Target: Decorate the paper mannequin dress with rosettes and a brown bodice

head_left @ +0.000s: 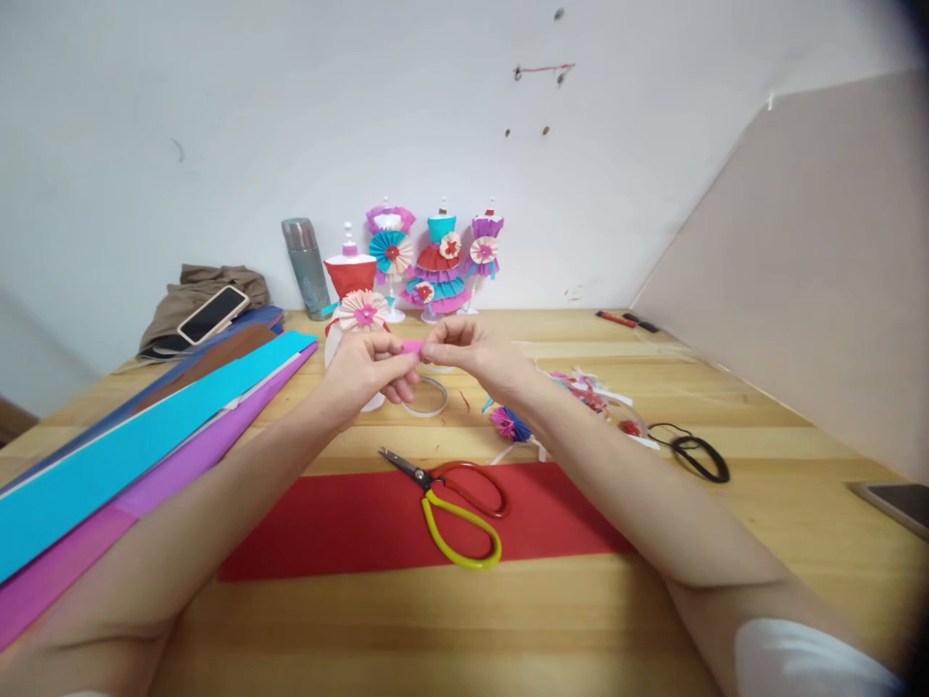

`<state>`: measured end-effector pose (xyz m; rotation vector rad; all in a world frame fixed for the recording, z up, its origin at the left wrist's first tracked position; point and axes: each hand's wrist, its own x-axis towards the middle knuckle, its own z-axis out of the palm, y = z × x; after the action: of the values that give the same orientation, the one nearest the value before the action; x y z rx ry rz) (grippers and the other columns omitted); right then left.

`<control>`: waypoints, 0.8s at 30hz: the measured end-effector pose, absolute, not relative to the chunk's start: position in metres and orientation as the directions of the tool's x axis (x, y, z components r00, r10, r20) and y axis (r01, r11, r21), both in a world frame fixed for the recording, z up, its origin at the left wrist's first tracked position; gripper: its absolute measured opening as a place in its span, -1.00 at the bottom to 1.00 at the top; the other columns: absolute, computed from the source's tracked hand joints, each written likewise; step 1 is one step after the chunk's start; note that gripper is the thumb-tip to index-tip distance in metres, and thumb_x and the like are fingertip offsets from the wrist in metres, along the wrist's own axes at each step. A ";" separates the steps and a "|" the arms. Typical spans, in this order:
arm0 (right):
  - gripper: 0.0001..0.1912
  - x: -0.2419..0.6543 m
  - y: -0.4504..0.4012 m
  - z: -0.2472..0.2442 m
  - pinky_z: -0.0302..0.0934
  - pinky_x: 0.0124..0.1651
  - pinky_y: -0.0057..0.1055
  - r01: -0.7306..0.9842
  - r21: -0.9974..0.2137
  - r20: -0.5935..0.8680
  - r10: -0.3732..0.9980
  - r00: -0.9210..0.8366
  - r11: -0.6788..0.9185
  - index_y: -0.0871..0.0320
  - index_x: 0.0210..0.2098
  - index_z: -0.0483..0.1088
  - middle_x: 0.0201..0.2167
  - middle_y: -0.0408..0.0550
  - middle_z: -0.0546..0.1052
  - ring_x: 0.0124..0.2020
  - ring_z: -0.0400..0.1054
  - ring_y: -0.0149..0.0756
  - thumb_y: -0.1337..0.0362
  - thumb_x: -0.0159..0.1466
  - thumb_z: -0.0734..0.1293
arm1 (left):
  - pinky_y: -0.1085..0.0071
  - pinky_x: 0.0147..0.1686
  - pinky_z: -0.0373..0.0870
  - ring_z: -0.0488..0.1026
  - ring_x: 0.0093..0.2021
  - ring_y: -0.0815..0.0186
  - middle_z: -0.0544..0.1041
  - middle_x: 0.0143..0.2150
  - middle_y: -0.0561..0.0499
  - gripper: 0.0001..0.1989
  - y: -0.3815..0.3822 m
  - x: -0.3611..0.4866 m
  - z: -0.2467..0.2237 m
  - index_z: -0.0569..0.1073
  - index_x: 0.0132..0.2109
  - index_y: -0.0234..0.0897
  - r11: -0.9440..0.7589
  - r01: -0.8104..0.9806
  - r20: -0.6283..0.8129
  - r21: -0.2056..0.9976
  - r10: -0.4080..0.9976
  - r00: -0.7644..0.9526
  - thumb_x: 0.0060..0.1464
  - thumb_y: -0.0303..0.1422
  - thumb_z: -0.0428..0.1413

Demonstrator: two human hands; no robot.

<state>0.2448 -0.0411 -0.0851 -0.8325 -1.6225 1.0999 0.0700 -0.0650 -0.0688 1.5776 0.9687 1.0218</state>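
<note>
My left hand [370, 373] and my right hand [468, 350] meet above the wooden table [762, 455], both pinching a small pink paper piece [412, 348] between their fingertips. Just behind my left hand stands a small mannequin in a red paper dress [350, 274] with a cream pleated rosette [363, 312]. Below the hands lie scissors [457, 503] with one red and one yellow handle on a red paper sheet [348, 528]. A clear tape ring [428, 395] lies under the hands.
Long sheets of cyan [123, 455], purple and brown paper lie at left. Three dressed mannequins [441, 259], a metal flask [307, 268] and a phone on cloth [213, 314] stand at the back. Paper scraps [587, 392], a black cord [697, 453] and a tablet [896, 503] lie at right.
</note>
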 end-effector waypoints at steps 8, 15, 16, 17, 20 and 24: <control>-0.67 0.244 -0.046 -0.084 0.19 -0.31 -0.39 0.066 -0.961 0.235 0.918 -0.318 0.269 0.17 -0.56 0.44 -0.59 -0.16 0.49 -0.49 0.31 -0.41 0.05 -0.07 0.52 | 0.54 -0.62 0.39 0.46 -0.63 0.42 0.54 -0.56 0.03 -0.77 -0.065 0.066 -0.068 0.51 -0.44 -0.34 -0.165 0.076 0.134 0.983 0.942 0.308 -0.13 -0.25 0.30; -0.58 0.238 -0.045 -0.090 0.22 -0.26 -0.35 0.100 -0.946 0.266 0.916 -0.298 0.308 0.17 -0.50 0.46 -0.49 -0.10 0.53 -0.42 0.35 -0.34 -0.05 -0.08 0.53 | 0.57 -0.65 0.33 0.43 -0.66 0.44 0.50 -0.60 0.04 -0.85 -0.066 0.063 -0.066 0.47 -0.47 -0.36 -0.213 0.144 0.169 0.966 0.949 0.268 -0.01 -0.37 0.19; -0.59 0.238 -0.045 -0.090 0.22 -0.26 -0.35 0.115 -0.940 0.276 0.915 -0.294 0.320 0.17 -0.50 0.46 -0.49 -0.09 0.53 -0.42 0.35 -0.33 -0.05 -0.06 0.52 | 0.57 -0.65 0.32 0.42 -0.67 0.44 0.49 -0.61 0.05 -0.85 -0.067 0.062 -0.065 0.47 -0.47 -0.36 -0.217 0.162 0.169 0.963 0.950 0.263 0.00 -0.39 0.18; -0.59 0.239 -0.046 -0.090 0.23 -0.25 -0.35 0.123 -0.934 0.287 0.912 -0.294 0.334 0.17 -0.49 0.46 -0.49 -0.09 0.53 -0.41 0.36 -0.33 -0.06 -0.02 0.50 | 0.57 -0.66 0.31 0.41 -0.68 0.45 0.48 -0.61 0.06 -0.85 -0.068 0.062 -0.064 0.46 -0.48 -0.36 -0.220 0.178 0.170 0.959 0.951 0.260 0.01 -0.40 0.17; -0.57 0.240 -0.048 -0.088 0.26 -0.21 -0.34 0.088 -0.917 0.350 0.892 -0.285 0.388 0.16 -0.47 0.48 -0.45 -0.06 0.55 -0.36 0.39 -0.30 -0.12 0.11 0.39 | 0.58 -0.68 0.25 0.35 -0.71 0.48 0.46 -0.63 0.09 -0.84 -0.070 0.063 -0.062 0.45 -0.50 -0.34 -0.229 0.191 0.180 0.954 0.953 0.245 0.02 -0.42 0.15; -0.63 0.238 -0.050 -0.087 0.26 -0.23 -0.35 0.131 -0.881 0.405 0.868 -0.287 0.454 0.16 -0.44 0.48 -0.44 -0.07 0.55 -0.36 0.40 -0.31 -0.05 0.11 0.39 | 0.58 -0.72 0.18 0.28 -0.75 0.51 0.42 -0.67 0.12 -0.86 -0.069 0.064 -0.064 0.46 -0.49 -0.32 -0.227 0.204 0.180 0.952 0.957 0.226 0.00 -0.40 0.17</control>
<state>0.2382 -0.0501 -0.0870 -0.8652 -1.7188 0.9354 0.0636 -0.0690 -0.0638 1.6232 1.1095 1.0819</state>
